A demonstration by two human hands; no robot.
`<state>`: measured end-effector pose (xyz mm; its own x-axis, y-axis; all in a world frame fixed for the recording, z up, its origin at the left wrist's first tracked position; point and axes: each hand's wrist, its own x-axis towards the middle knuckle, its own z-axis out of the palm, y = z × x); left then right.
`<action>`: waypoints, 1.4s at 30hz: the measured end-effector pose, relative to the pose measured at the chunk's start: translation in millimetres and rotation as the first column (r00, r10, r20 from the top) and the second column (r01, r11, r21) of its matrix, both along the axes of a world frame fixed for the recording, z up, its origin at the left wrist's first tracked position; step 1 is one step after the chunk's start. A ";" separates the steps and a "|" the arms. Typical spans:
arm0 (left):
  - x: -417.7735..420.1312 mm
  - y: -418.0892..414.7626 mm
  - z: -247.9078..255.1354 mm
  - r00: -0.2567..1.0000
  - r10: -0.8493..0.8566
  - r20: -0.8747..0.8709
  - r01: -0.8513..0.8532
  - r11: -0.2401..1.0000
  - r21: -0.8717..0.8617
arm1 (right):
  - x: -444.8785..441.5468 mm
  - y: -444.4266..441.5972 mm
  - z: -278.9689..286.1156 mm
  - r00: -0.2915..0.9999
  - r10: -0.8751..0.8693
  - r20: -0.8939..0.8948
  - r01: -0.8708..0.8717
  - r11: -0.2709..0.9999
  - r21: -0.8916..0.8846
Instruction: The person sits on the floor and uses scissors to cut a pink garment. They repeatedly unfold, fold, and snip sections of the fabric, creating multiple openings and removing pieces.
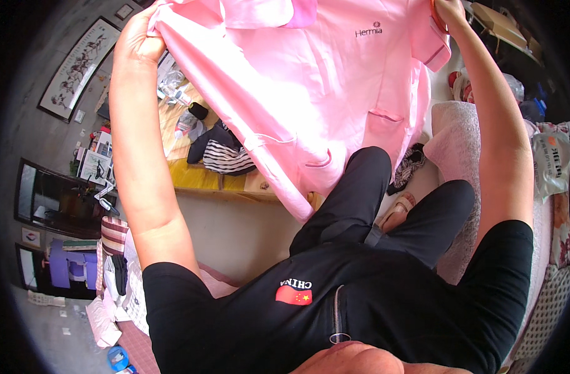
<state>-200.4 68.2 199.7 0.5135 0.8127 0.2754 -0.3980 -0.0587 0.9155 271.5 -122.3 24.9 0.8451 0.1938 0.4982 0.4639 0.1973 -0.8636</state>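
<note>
A pink short-sleeved uniform tunic [332, 89] hangs spread between my raised arms. It has pockets trimmed in dark piping and a small printed logo on the chest. My left hand [147, 39] grips its gathered edge at the upper left. At the top right, my right hand [446, 14] holds the other side near a sleeve [432, 49], its fingers partly cut off by the frame. Against that hand lies an orange curved loop [438, 18]; I cannot tell what it is. The tunic's lower edge reaches my dark trousers [355, 205].
A wooden table [191, 180] to the left bears a black-and-white striped cloth [226, 152], a black thread cone [198, 111] and plastic items. On the right is a seat with a pale cover [458, 131] and a plastic bag [551, 163]. Patterned fabric [409, 166] lies on the floor.
</note>
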 end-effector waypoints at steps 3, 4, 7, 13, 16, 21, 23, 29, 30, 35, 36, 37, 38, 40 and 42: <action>1.9 -8.3 -6.5 0.994 0.107 0.024 -0.107 0.994 -0.024 | 7.6 0.3 -6.6 0.999 0.046 -0.028 -0.047 0.998 -0.039; 4.0 -9.0 -7.7 0.988 0.143 0.060 -0.140 0.988 -0.060 | 11.3 4.0 -8.7 0.998 0.023 0.052 -0.020 0.999 -0.049; 5.7 -11.2 -11.4 0.973 0.229 0.036 -0.227 0.973 -0.050 | 18.3 13.5 -13.9 0.918 -0.180 0.352 0.136 0.980 0.147; 5.1 -8.8 -13.0 0.972 0.234 0.028 -0.229 0.966 -0.124 | 6.3 -7.4 -6.8 0.842 -0.294 0.453 0.437 0.863 -0.253; 2.0 -2.8 -15.1 0.974 0.228 0.015 -0.225 0.969 -0.103 | -6.0 -14.3 -1.8 0.872 -0.273 0.406 0.411 0.858 -0.307; -3.8 12.5 -20.4 0.984 0.177 -0.017 -0.178 0.980 -0.088 | -14.0 -14.9 -0.3 0.935 -0.230 0.269 0.300 0.919 -0.257; -5.2 19.1 -21.7 0.988 0.154 -0.009 -0.154 0.984 -0.092 | -12.4 -16.8 0.1 0.928 -0.234 0.291 0.306 0.924 -0.231; -5.2 32.0 -24.6 0.997 0.081 0.001 -0.080 0.990 -0.114 | -0.9 -20.6 1.5 0.992 -0.036 0.118 0.048 0.994 -0.094; -4.2 32.8 -25.5 0.996 0.086 0.007 -0.085 0.990 -0.113 | 2.0 -20.9 1.0 0.994 0.003 0.105 0.003 0.998 -0.059; 1.3 31.0 -26.3 0.998 0.065 0.016 -0.063 0.993 -0.102 | 16.1 -28.1 -3.4 0.983 -0.077 0.167 0.088 0.994 -0.060; 2.4 29.6 -25.9 0.999 0.042 0.016 -0.040 0.994 -0.106 | 18.6 -29.8 -4.1 0.981 -0.094 0.171 0.107 0.992 -0.067; 3.4 27.8 -25.2 0.999 0.050 0.010 -0.048 0.993 -0.108 | 21.0 -31.1 -4.7 0.986 -0.065 0.151 0.075 0.995 -0.061; 3.8 25.7 -25.0 0.999 0.039 0.019 -0.037 0.993 -0.109 | 23.0 -32.4 -5.4 0.991 -0.036 0.131 0.043 0.998 -0.053; 6.6 22.0 -26.0 0.997 0.071 0.011 -0.070 0.993 -0.091 | 27.4 -34.4 -6.8 0.983 -0.065 0.173 0.076 0.995 -0.058; 7.8 19.4 -26.9 0.996 0.082 0.019 -0.080 0.992 -0.094 | 30.0 -33.9 -7.0 0.938 -0.177 0.297 0.206 0.976 -0.070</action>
<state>-192.6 87.7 172.8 0.4391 0.8741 0.2076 -0.4160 -0.0070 0.9094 301.6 -156.2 17.9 0.6949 0.1028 0.7117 0.7155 0.0008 -0.6987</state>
